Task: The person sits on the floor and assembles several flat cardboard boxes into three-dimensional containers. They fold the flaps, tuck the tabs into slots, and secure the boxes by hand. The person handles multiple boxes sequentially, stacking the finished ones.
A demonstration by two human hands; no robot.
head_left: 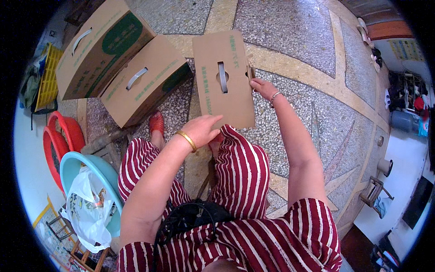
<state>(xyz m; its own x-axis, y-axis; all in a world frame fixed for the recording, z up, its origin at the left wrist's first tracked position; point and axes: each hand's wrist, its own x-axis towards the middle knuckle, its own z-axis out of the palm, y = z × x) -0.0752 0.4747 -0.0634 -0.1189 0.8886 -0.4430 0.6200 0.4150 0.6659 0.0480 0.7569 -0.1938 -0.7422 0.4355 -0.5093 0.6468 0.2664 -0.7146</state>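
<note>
A brown cardboard carton [208, 102] with a pale plastic carrying handle [222, 78] stands on the floor in front of my knees. My right hand [266, 89], with a bracelet at the wrist, grips the carton's right side, where an edge or flap stands slightly out. My left hand [204, 129], wearing a gold bangle, rests at the near left corner of the carton. Its fingers are stretched out toward the right and hold nothing that I can see. Whether the left fingertips touch the cardboard is hard to make out.
Two similar cartons, one nearer [142, 84] and one farther [106, 47], stand at the left. Red basins [68, 129] and a turquoise tub [79, 158] holding a white plastic bag [90, 213] are beside my left leg. A small stool [375, 195] stands far right.
</note>
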